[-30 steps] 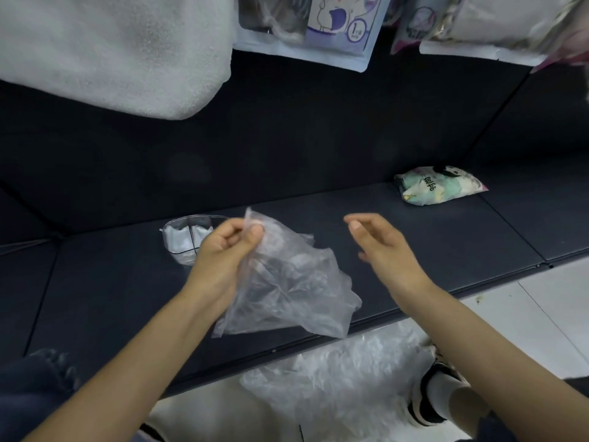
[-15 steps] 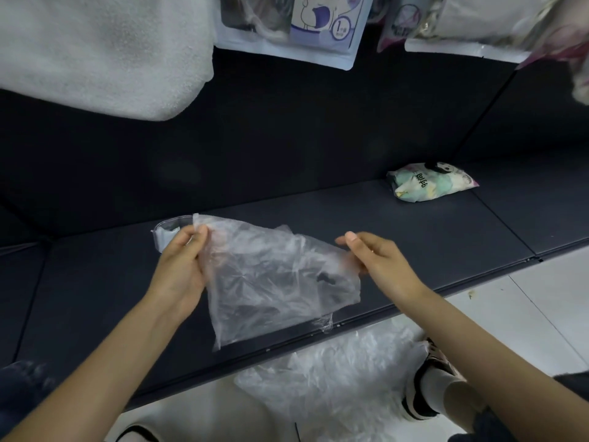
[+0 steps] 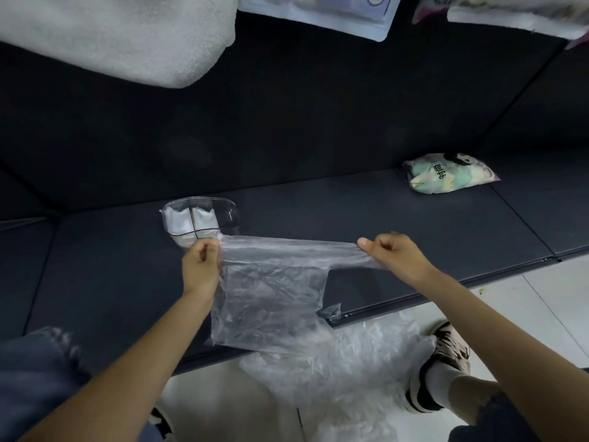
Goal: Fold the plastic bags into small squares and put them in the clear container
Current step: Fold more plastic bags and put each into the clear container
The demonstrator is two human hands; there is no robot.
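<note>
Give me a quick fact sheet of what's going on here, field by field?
Bag in hand: clear plastic bag, stretched between both hands
Left hand: grips the bag's left top corner
Right hand: pinches the right top corner
Clear container: on the dark surface, folded white pieces inside
Floor: pile of plastic bags

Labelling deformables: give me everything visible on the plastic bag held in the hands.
The plastic bag is thin, clear, crinkled film. Its top edge is pulled taut between the left hand and the right hand, each pinching one end. The rest hangs down unfolded, above the dark cushion's front edge, one torn-looking corner sticking out at lower right.
</note>
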